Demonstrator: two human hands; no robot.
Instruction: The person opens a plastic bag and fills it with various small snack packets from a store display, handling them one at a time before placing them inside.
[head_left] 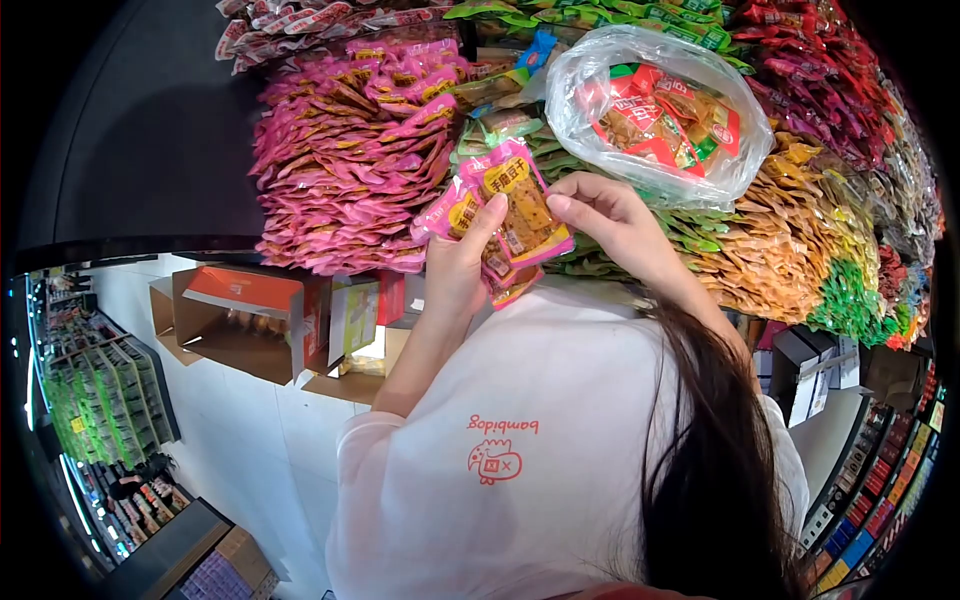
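My left hand is closed round a few pink-edged snack packets with clear windows and yellow labels, its thumb pressed on the front. Brown dried tofu pieces show through the windows. At the right edge of the top packet, my right hand pinches with thumb and finger. A large pile of similar pink packets lies to the left of my hands. Behind my right hand, an open clear plastic bag holds several red and green snack packets.
Orange packets, green packets and dark red packets are heaped to the right. A black surface extends at the left. Below the display, open cardboard boxes stand on the white floor. Shelves line the lower right.
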